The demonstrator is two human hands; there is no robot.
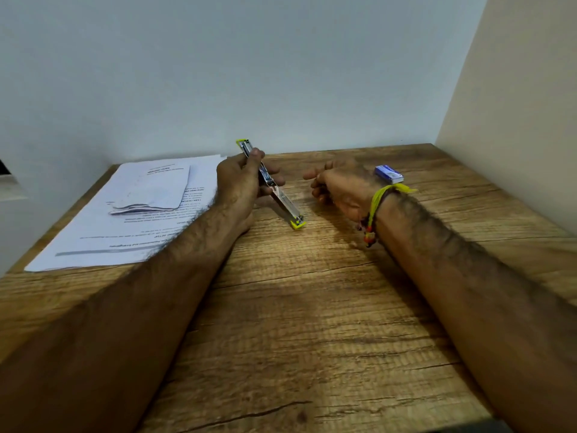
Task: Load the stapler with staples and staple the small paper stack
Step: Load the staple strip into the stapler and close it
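My left hand point(240, 182) grips a slim metal stapler point(282, 200) with yellow-green ends; it is swung fully open into one long bar, its near tip touching the wooden table point(312, 307). My right hand point(337, 189) hovers just right of the stapler with loosely curled fingers, and I cannot tell whether they pinch anything. A small blue-and-white staple box point(389, 174) lies behind my right wrist. The small paper stack point(153, 190) lies on larger printed sheets point(103, 239) at the left.
A pale wall stands close behind the table and another wall closes the right side. The printed sheets cover the table's back left corner. Yellow threads are tied round my right wrist point(379, 204).
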